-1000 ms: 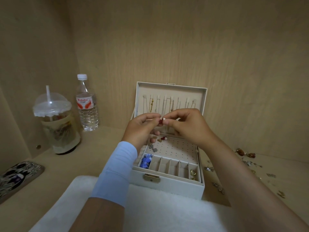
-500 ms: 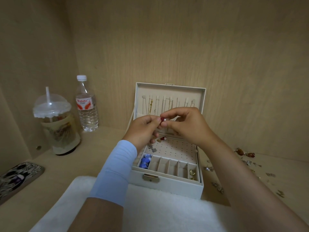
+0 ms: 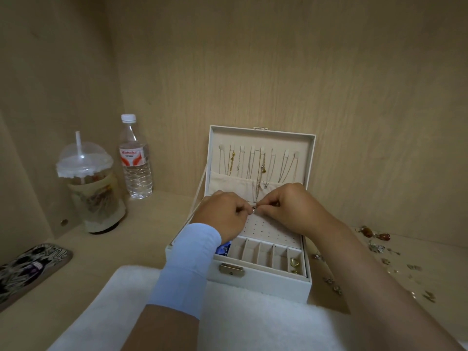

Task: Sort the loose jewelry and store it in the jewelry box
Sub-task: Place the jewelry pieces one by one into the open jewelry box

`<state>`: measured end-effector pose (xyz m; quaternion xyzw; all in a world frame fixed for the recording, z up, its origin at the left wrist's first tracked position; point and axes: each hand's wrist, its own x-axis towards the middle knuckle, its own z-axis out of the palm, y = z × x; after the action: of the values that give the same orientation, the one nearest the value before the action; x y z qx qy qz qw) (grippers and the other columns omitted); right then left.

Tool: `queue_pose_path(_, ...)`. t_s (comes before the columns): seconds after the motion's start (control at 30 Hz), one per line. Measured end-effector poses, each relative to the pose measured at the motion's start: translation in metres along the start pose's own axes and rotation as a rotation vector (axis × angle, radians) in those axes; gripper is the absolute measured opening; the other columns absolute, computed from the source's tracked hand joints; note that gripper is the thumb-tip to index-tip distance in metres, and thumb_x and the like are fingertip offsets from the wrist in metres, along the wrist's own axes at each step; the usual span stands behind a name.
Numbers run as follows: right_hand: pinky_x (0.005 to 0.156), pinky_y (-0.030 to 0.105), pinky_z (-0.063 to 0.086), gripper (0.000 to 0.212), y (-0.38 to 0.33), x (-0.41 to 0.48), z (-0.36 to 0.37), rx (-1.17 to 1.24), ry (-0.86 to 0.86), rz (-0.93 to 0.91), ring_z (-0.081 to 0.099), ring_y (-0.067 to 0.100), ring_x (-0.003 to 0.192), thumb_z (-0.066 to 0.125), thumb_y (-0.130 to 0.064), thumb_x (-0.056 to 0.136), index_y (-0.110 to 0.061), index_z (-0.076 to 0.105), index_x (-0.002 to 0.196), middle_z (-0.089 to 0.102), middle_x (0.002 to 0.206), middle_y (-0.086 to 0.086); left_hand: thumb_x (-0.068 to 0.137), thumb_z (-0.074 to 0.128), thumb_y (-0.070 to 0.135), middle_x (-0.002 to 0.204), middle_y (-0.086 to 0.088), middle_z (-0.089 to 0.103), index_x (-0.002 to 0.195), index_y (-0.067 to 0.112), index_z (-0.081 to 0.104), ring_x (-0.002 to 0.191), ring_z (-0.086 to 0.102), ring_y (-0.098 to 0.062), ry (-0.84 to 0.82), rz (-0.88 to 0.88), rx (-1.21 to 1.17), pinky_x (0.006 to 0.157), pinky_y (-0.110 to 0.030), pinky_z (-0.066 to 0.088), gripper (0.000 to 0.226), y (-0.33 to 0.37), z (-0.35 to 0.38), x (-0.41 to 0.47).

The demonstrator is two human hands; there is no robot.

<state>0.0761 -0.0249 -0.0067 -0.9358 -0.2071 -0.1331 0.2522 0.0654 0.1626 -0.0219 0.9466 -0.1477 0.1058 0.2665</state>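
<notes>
An open cream jewelry box (image 3: 263, 281) stands in the middle of the shelf, with necklaces hanging inside its raised lid (image 3: 260, 140). My left hand (image 3: 222, 215) and my right hand (image 3: 288, 207) meet low over the box's perforated earring panel (image 3: 268, 230). Between their fingertips they pinch a small red earring (image 3: 254, 209). A blue piece (image 3: 224, 249) lies in the front left compartment and gold earrings (image 3: 293, 263) in the front right one. Loose jewelry (image 3: 374, 236) is scattered on the shelf to the right of the box.
A lidded drink cup with a straw (image 3: 88, 188) and a water bottle (image 3: 135, 158) stand at the left. A patterned phone case (image 3: 27, 269) lies at the far left edge. A white fluffy cloth (image 3: 253, 325) covers the front of the shelf.
Both hands have come down together with the red earring, from in front of the lid to just above the perforated panel.
</notes>
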Motion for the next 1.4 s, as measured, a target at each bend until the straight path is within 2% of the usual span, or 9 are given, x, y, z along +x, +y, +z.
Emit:
queue_pose_path(0.17,0.086,0.031,0.056,0.015,-0.001,0.0,0.001,-0.048,-0.042,-0.002,0.066,0.002,0.085,0.077,-0.033,0.085,-0.025,0.081,0.097,0.076,0.094,-0.01,0.096,0.05,0.032,0.118,0.015,0.064,0.105,0.04,0.072,0.117,0.049,-0.016,-0.016,-0.03,-0.047,0.106,-0.039,0.041,0.025,-0.002,0.0,0.001)
queue_pose_path(0.33,0.088,0.03,0.056,0.017,-0.002,0.001,-0.003,-0.077,-0.097,0.011,0.065,0.003,0.089,0.075,-0.022,0.088,-0.027,0.079,0.104,0.076,0.1,-0.011,0.095,0.05,0.029,0.124,0.011,0.061,0.11,0.039,0.07,0.118,0.052,-0.013,-0.004,-0.07,-0.134,0.107,-0.037,0.042,0.027,0.0,-0.005,-0.001)
queue_pose_path(0.5,0.085,0.029,0.054,0.014,-0.003,0.001,-0.003,-0.179,-0.126,0.001,0.062,0.002,0.093,0.072,-0.03,0.09,-0.037,0.078,0.1,0.073,0.1,-0.018,0.096,0.045,0.034,0.13,0.007,0.057,0.117,0.043,0.067,0.122,0.049,-0.018,-0.062,-0.067,-0.119,0.107,-0.034,0.038,0.032,0.001,-0.002,0.0)
queue_pose_path(0.6,0.084,0.031,0.054,0.016,-0.003,0.002,-0.005,-0.164,-0.154,0.028,0.062,0.004,0.091,0.07,-0.029,0.091,-0.041,0.077,0.097,0.071,0.099,-0.019,0.096,0.044,0.034,0.129,0.007,0.059,0.117,0.044,0.068,0.119,0.05,-0.017,-0.093,-0.053,-0.107,0.1,-0.029,0.038,0.033,0.0,0.002,0.002)
queue_pose_path(0.73,0.08,0.034,0.057,0.014,-0.001,0.001,-0.004,-0.136,-0.072,0.058,0.063,0.002,0.083,0.073,-0.026,0.088,-0.039,0.077,0.086,0.07,0.084,-0.02,0.091,0.045,0.036,0.127,0.009,0.059,0.113,0.047,0.068,0.121,0.047,-0.018,-0.072,-0.063,-0.099,0.106,-0.035,0.038,0.034,-0.004,0.005,0.005)
queue_pose_path(0.87,0.085,0.037,0.057,0.014,0.001,-0.001,-0.003,-0.074,-0.088,0.061,0.065,0.002,0.087,0.074,-0.026,0.087,-0.039,0.075,0.083,0.071,0.09,-0.019,0.087,0.045,0.038,0.126,0.011,0.059,0.111,0.049,0.068,0.123,0.044,-0.02,-0.054,-0.067,-0.078,0.107,-0.035,0.034,0.034,-0.005,0.008,0.007)
queue_pose_path(1.07,0.09,0.031,0.055,0.017,0.003,-0.003,-0.009,0.023,-0.131,0.071,0.065,0.002,0.092,0.071,-0.02,0.088,-0.038,0.074,0.087,0.071,0.095,-0.017,0.083,0.049,0.043,0.127,0.01,0.057,0.112,0.05,0.066,0.125,0.042,-0.021,-0.045,-0.075,-0.105,0.11,-0.04,0.034,0.034,0.002,0.004,0.001)
queue_pose_path(1.23,0.077,0.013,0.045,0.012,0.016,-0.023,-0.043,0.113,0.01,0.107,0.062,-0.001,0.09,0.07,-0.019,0.091,-0.028,0.075,0.096,0.069,0.096,-0.016,0.088,0.056,0.038,0.119,0.017,0.057,0.115,0.044,0.065,0.123,0.044,-0.015,0.052,0.027,-0.134,0.11,-0.034,0.034,0.029,0.033,-0.005,-0.013)
queue_pose_path(1.4,0.059,0.015,0.045,0.016,0.074,-0.069,-0.093,0.042,0.092,0.242,0.06,-0.004,0.061,0.065,-0.023,0.094,-0.033,0.071,0.105,0.064,0.104,-0.017,0.094,0.058,0.03,0.105,0.021,0.065,0.109,0.034,0.071,0.098,0.057,0.001,-0.021,0.113,-0.323,0.093,-0.022,0.045,0.021,0.084,0.009,-0.019)
